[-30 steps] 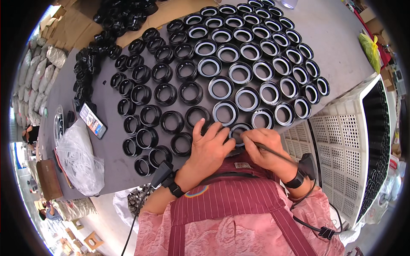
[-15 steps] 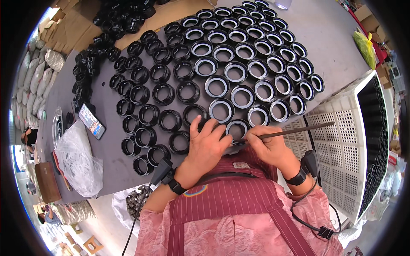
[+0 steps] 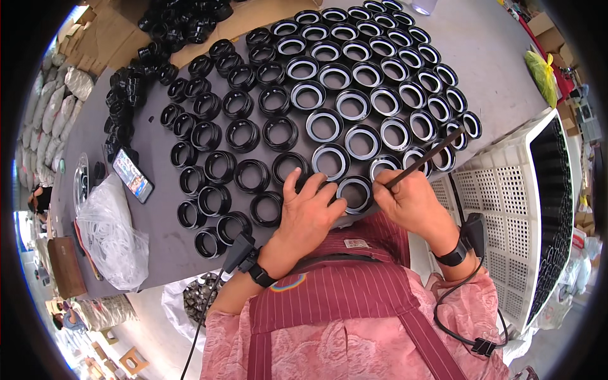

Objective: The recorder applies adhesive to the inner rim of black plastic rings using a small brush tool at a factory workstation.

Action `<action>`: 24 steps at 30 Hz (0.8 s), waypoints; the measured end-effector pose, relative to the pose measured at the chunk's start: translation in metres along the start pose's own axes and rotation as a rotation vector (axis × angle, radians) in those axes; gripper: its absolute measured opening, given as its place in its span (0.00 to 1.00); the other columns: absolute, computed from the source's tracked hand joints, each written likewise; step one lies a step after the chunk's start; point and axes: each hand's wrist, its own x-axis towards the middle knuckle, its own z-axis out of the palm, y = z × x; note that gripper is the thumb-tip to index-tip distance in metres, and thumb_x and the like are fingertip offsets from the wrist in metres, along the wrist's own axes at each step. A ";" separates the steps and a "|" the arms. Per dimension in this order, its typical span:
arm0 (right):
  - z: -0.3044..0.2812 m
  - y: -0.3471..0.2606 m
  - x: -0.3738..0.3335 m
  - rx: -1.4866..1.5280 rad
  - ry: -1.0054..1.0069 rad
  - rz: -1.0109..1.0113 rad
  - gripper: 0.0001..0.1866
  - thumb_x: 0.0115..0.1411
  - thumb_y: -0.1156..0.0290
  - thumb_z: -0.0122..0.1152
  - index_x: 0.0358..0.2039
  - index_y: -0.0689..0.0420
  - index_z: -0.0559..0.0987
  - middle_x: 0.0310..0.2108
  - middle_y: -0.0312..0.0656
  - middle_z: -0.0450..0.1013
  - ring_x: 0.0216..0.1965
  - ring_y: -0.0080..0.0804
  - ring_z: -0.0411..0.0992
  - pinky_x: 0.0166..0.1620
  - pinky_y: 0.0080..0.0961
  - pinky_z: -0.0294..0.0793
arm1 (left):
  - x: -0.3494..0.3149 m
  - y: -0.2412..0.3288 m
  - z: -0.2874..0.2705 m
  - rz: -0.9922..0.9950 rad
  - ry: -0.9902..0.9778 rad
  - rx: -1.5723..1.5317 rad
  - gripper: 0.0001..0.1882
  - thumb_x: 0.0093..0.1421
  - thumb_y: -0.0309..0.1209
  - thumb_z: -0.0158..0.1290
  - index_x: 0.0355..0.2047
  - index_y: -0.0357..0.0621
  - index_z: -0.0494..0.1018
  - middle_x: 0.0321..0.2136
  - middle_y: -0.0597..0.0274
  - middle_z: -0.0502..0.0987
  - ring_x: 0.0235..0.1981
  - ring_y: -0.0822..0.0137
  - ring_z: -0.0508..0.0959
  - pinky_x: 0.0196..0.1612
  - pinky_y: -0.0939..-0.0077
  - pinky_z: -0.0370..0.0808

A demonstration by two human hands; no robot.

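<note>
Many short black rings (image 3: 220, 166) stand in rows on the table. Those on the right (image 3: 362, 140) have a pale grey inner rim; those on the left are black throughout. My left hand (image 3: 310, 208) is palm down with bent fingers curled over a black ring (image 3: 330, 183) that it mostly covers. Its thumb lies against the left edge of the nearest pale-rimmed ring (image 3: 353, 195). Just right of that ring, my right hand (image 3: 411, 201) is closed around a thin dark stick (image 3: 427, 156), which slants up to the right. The stick's lower end is hidden in the fingers.
A white perforated crate (image 3: 500, 209) holding black parts stands at the right. Left on the table are a phone (image 3: 133, 176) and a clear plastic bag (image 3: 114, 234). Loose black rings (image 3: 183, 22) are heaped on cardboard at the back. Cables hang from both wrists.
My right hand has shifted right and slightly up, off the nearest pale-rimmed ring. The stick has swung from nearly level to a steep slant. My left hand stays nearly in place.
</note>
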 end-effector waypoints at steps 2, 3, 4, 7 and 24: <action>0.007 0.004 -0.003 -0.030 0.060 -0.047 0.07 0.56 0.71 0.59 0.25 0.60 0.76 0.18 0.51 0.71 0.21 0.53 0.72 0.24 0.41 0.70 | 0.001 0.000 0.001 0.006 0.002 -0.004 0.11 0.48 0.39 0.63 0.32 0.58 0.78 0.40 0.68 0.77 0.52 0.60 0.72 0.62 0.42 0.49; 0.011 0.005 -0.005 -0.056 0.124 -0.094 0.06 0.56 0.72 0.59 0.25 0.60 0.75 0.18 0.50 0.71 0.21 0.52 0.72 0.24 0.41 0.70 | 0.001 -0.001 0.001 0.016 0.001 -0.006 0.11 0.48 0.39 0.63 0.32 0.58 0.78 0.40 0.68 0.77 0.52 0.60 0.72 0.62 0.42 0.50; 0.012 0.004 -0.007 -0.055 0.120 -0.096 0.06 0.56 0.72 0.59 0.25 0.60 0.75 0.18 0.50 0.71 0.21 0.52 0.72 0.24 0.41 0.70 | 0.001 -0.001 0.000 0.012 0.001 -0.006 0.11 0.48 0.39 0.63 0.32 0.58 0.78 0.40 0.68 0.77 0.52 0.60 0.72 0.62 0.42 0.50; 0.012 0.000 -0.011 -0.095 0.168 -0.108 0.04 0.57 0.73 0.59 0.27 0.59 0.75 0.20 0.48 0.71 0.21 0.49 0.71 0.24 0.40 0.69 | 0.002 -0.002 -0.001 0.027 -0.007 -0.017 0.11 0.47 0.38 0.64 0.32 0.57 0.78 0.40 0.67 0.77 0.52 0.60 0.72 0.62 0.42 0.51; -0.004 0.004 0.010 -0.043 0.001 -0.264 0.04 0.55 0.75 0.60 0.25 0.60 0.76 0.19 0.46 0.71 0.20 0.47 0.71 0.23 0.35 0.70 | -0.002 -0.004 0.004 0.016 0.023 -0.025 0.11 0.46 0.38 0.64 0.31 0.57 0.78 0.40 0.68 0.77 0.51 0.60 0.72 0.62 0.43 0.50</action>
